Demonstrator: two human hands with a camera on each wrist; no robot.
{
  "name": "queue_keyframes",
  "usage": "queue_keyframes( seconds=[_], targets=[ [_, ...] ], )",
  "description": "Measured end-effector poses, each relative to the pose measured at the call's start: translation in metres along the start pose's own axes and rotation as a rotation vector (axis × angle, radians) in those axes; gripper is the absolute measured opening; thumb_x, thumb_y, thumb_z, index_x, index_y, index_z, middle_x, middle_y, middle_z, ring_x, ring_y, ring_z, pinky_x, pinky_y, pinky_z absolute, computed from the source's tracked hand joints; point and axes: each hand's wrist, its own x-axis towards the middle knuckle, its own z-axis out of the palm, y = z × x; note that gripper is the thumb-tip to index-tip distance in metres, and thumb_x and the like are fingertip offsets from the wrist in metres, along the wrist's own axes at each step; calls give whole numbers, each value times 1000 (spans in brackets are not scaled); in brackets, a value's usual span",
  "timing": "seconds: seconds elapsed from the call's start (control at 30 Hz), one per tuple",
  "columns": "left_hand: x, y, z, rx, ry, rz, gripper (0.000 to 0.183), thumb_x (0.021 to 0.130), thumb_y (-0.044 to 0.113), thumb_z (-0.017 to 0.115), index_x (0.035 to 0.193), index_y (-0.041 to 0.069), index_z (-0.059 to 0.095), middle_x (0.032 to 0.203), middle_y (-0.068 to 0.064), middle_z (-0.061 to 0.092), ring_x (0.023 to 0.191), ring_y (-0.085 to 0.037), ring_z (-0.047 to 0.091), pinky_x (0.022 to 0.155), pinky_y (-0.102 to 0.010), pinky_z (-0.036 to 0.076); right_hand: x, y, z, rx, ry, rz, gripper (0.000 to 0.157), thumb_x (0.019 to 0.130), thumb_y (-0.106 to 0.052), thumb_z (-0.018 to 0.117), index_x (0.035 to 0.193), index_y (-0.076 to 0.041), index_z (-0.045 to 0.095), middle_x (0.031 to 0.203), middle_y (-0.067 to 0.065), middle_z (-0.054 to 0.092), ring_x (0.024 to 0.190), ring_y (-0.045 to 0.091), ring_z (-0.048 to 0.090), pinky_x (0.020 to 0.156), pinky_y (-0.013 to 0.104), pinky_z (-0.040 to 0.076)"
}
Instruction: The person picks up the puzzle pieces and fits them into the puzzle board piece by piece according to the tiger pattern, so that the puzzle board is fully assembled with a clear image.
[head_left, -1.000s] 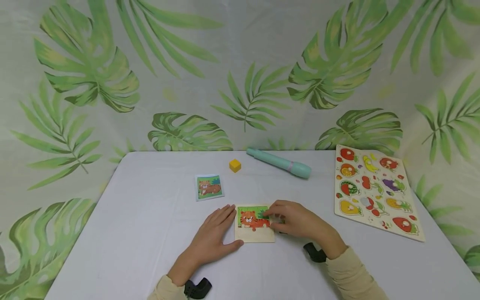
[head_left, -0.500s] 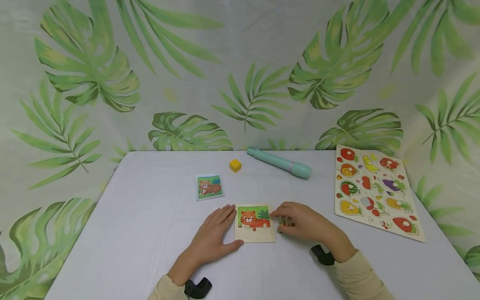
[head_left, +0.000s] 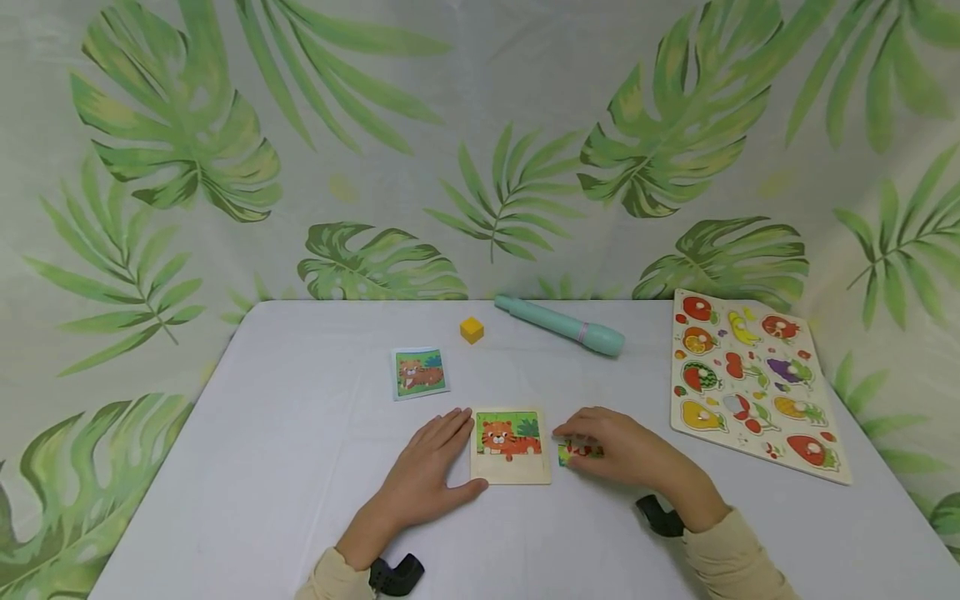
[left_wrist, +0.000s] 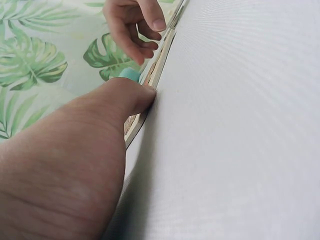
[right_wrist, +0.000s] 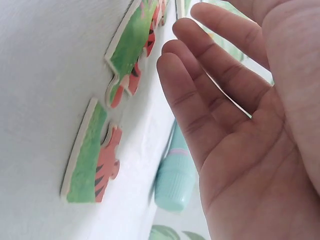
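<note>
My left hand [head_left: 426, 467] rests flat on the table along the left edge of a small wooden puzzle board [head_left: 512, 475], thumb at its lower corner. A tiger picture [head_left: 510, 435] fills the board's upper part; bare wood shows along the bottom. To the right of the board, my right hand [head_left: 622, 446] hovers over several loose puzzle pieces [head_left: 567, 455], partly hiding them. In the right wrist view one green-and-orange puzzle piece [right_wrist: 90, 165] lies near another piece [right_wrist: 131, 42]. The fingers of the right hand are loosely extended, with nothing between them.
A tiger picture card [head_left: 420, 373] lies behind the board, with a yellow cube [head_left: 472, 330] further back. A teal microphone-shaped cylinder [head_left: 558, 324] is at the table's rear. A fruit puzzle board [head_left: 753, 387] occupies the right side.
My right hand has drawn away from the puzzle board to the right, leaving a piece with the dark green bush in the picture. It now sits above the loose pieces. The left hand stays put.
</note>
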Motion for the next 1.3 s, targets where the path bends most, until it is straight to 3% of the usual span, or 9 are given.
queue_keyframes(
  seconds=[0.3, 0.6, 0.9, 1.3],
  targets=[
    [0, 2, -2, -9, -3, -1, 89, 92, 58, 68, 159, 5, 39, 168, -6, 33, 157, -22, 27, 129, -42, 23, -6, 6, -2, -43, 2, 5, 34, 91, -23, 80, 123, -14, 75, 111, -8, 71, 98, 9, 61, 87, 32, 57],
    [0, 1, -2, -5, -4, 1, 89, 92, 57, 69, 158, 5, 40, 168, -6, 34, 156, -23, 28, 129, -43, 23, -9, 10, 1, -47, -9, 42, 36, 89, -26, 82, 123, -15, 75, 107, -11, 69, 90, 6, 55, 78, 25, 53],
    [0, 1, -2, -8, -1, 1, 90, 92, 57, 69, 159, 5, 39, 168, -6, 32, 157, -22, 27, 129, -42, 22, -10, 11, 1, -52, -20, 63, 39, 87, -27, 84, 123, -17, 74, 107, -12, 68, 92, 6, 54, 80, 26, 54],
    [0, 0, 0, -2, -1, 3, 90, 92, 58, 68, 159, 6, 39, 168, -6, 33, 157, -22, 27, 129, -42, 23, -8, 10, 3, -54, -9, 44, 36, 89, -25, 82, 123, -15, 75, 106, -11, 69, 93, 5, 55, 81, 27, 55]
  ],
)
